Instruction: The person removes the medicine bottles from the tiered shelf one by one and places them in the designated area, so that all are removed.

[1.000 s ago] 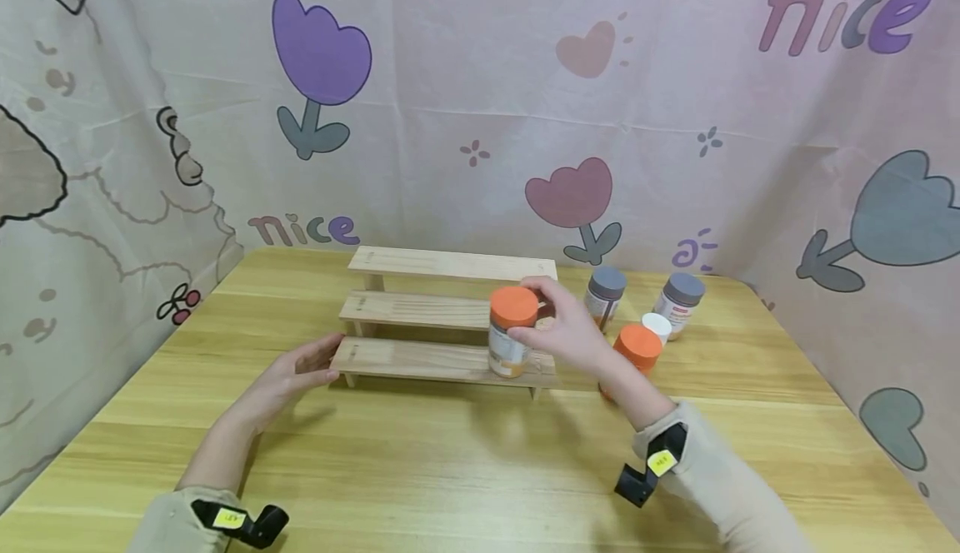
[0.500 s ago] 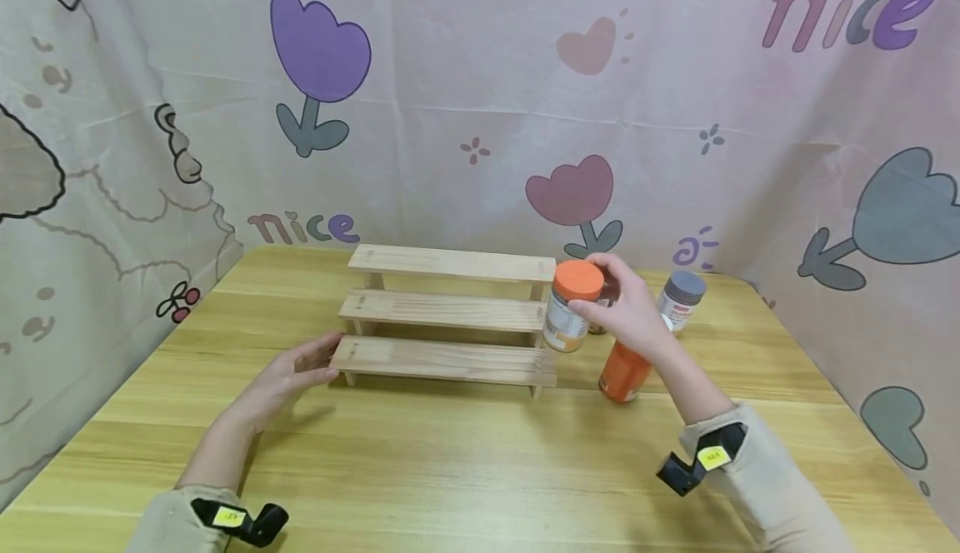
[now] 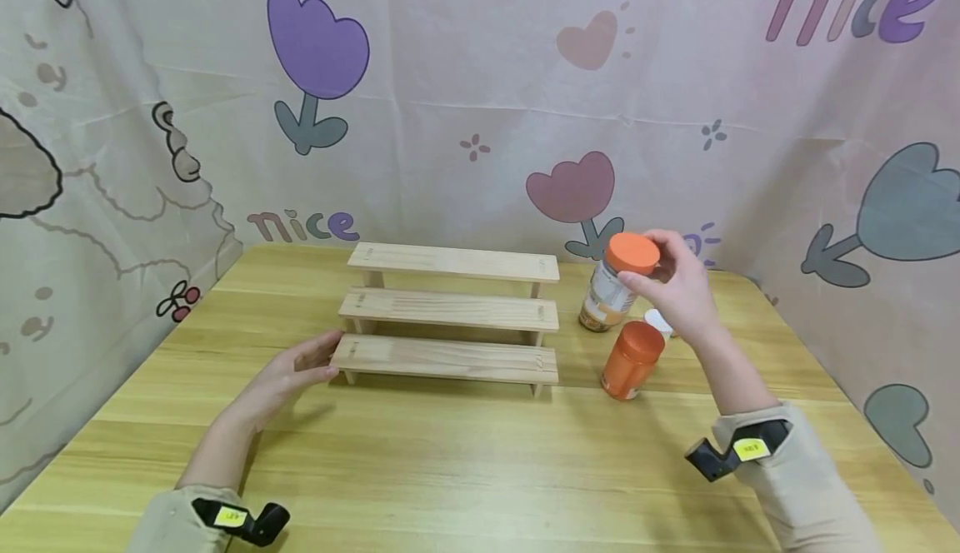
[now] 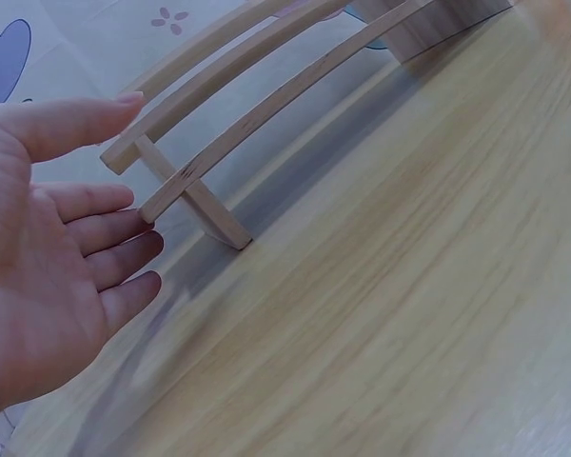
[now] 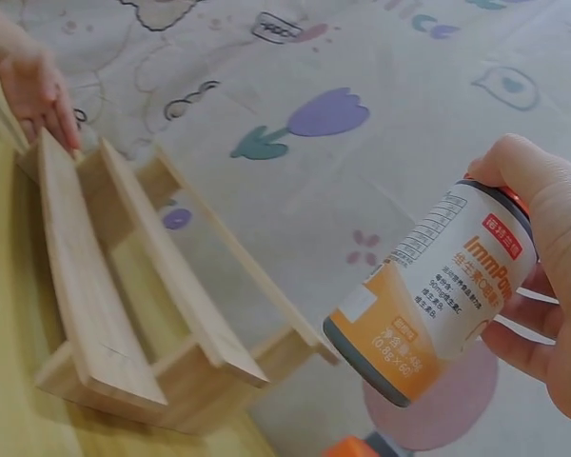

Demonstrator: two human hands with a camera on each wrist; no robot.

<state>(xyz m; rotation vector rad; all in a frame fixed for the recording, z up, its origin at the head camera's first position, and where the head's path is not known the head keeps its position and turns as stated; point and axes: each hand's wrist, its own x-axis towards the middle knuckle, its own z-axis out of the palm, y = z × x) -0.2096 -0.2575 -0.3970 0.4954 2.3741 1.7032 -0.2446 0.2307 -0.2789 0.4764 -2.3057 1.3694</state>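
My right hand [image 3: 678,291] pinches a vitamin bottle [image 3: 611,286] near its orange lid, thumb on one side and fingers on the other. In the right wrist view the bottle's white and orange label [image 5: 438,286] with printed text faces the camera, and the bottle leans. It is right of a three-tier wooden shelf [image 3: 450,357]. My left hand [image 3: 288,376] is at the shelf's left end. The left wrist view shows its fingers [image 4: 124,262] loosely extended, fingertips right at the end of the lowest board [image 4: 257,119], the thumb apart.
An orange bottle [image 3: 633,361] stands on the wooden table [image 3: 450,470], right of the shelf. Behind it a white lid [image 3: 657,321] shows, partly covered by my right hand. The held bottle and my right hand overlap the spot of the grey-lidded bottles. A printed cloth [image 3: 450,62] hangs behind the table.
My right hand has lifted the orange-lidded vitamin bottle off the lowest board and carried it right, past the shelf, over the other bottles. My left hand has stayed at the shelf's end.
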